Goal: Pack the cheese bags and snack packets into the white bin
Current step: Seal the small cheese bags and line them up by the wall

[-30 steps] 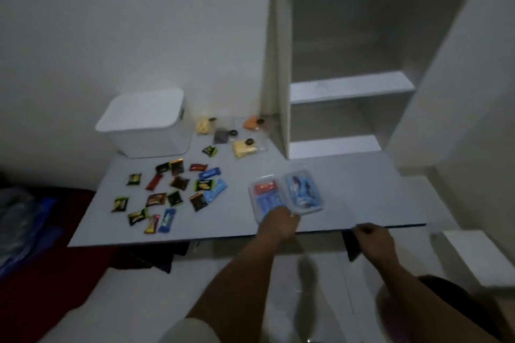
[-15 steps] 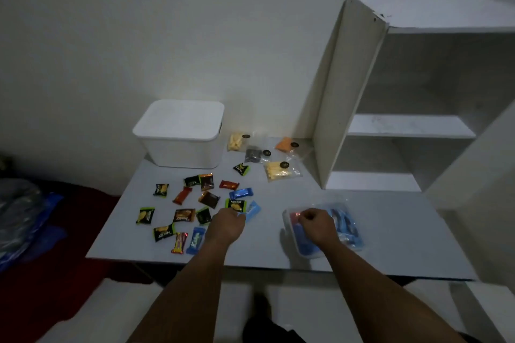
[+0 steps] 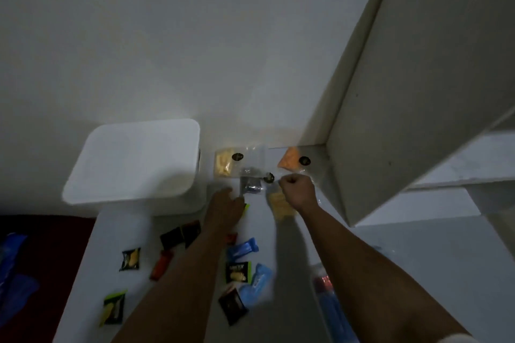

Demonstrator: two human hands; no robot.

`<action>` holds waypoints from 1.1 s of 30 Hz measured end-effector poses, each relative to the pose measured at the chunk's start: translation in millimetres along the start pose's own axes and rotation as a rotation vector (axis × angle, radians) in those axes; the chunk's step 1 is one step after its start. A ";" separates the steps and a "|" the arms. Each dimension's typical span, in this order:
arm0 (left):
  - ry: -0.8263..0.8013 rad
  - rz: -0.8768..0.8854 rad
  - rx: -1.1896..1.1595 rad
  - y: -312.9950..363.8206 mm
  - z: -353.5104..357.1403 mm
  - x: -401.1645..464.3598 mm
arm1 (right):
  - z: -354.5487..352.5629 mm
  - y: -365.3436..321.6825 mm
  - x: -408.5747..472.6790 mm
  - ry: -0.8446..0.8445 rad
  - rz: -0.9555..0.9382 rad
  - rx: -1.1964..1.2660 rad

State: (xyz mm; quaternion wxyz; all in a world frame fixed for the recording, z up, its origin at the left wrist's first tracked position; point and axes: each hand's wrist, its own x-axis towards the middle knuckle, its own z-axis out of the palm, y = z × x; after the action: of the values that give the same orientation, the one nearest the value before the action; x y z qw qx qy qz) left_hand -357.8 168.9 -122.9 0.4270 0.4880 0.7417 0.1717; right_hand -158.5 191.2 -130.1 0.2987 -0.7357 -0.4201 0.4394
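While the far left edge shows only dark red fabric (image 3: 41, 234) and blurry blue plastic (image 3: 12, 264), the grey table (image 3: 390, 273) starts beside it with scattered snack packets: a green-edged one (image 3: 113, 308) near the front, a black-and-yellow one (image 3: 130, 259) behind it, an orange-red one (image 3: 161, 264), two dark ones (image 3: 181, 234) further back. White bin (image 3: 133, 161) sits at the table's back left against the wall, lid on. Left hand (image 3: 224, 206) reaches forward just right of the bin, fingers fairly straight and loose, fingertips at the near edge of the grey cheese bag (image 3: 250, 182); actual contact unclear, nothing gripped. Pale yellow cheese bag (image 3: 224, 166) lies behind, beside the bin. Under and right of the left forearm: blue packets (image 3: 242, 249), a black-and-yellow packet (image 3: 237, 273), a dark packet (image 3: 232, 306). Right hand (image 3: 296, 189) is clenched into a fist over the top of another yellow cheese bag (image 3: 280, 205); cannot tell whether it pinches the plastic. Orange cheese bag (image 3: 291, 161) lies at the back by the white shelf unit (image 3: 404, 120). Clear box (image 3: 326, 295) with red and blue contents pokes out beside the right forearm, blurred.
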 end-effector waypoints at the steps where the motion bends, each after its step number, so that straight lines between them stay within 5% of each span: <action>1: 0.017 0.020 -0.001 5.4 1.2 22.0 | 6.8 -9.7 19.0 -0.007 -0.003 0.005; 11: 0.061 -0.029 0.053 7.1 15.2 152.6 | 60.1 -28.2 132.7 -0.039 0.092 -0.005; 20: 0.048 -0.093 0.066 6.6 13.1 154.4 | 63.2 -36.6 133.2 -0.063 0.246 0.276; 25: 0.298 0.090 0.013 51.5 -6.5 110.2 | 50.0 -78.1 97.3 -0.074 0.045 0.420; 30: 0.069 0.127 -0.333 90.7 -55.0 59.0 | 28.9 -111.2 34.9 -0.068 -0.226 0.261; 33: -0.081 0.181 -0.341 97.9 -79.4 27.3 | 17.7 -120.3 -7.4 -0.029 -0.316 0.159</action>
State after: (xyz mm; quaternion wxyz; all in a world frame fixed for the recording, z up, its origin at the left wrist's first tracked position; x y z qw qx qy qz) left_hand -369.3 251.0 -24.2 0.5158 0.4799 0.6371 0.3127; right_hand -219.0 242.3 -37.6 0.4155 -0.6280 -0.4986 0.4293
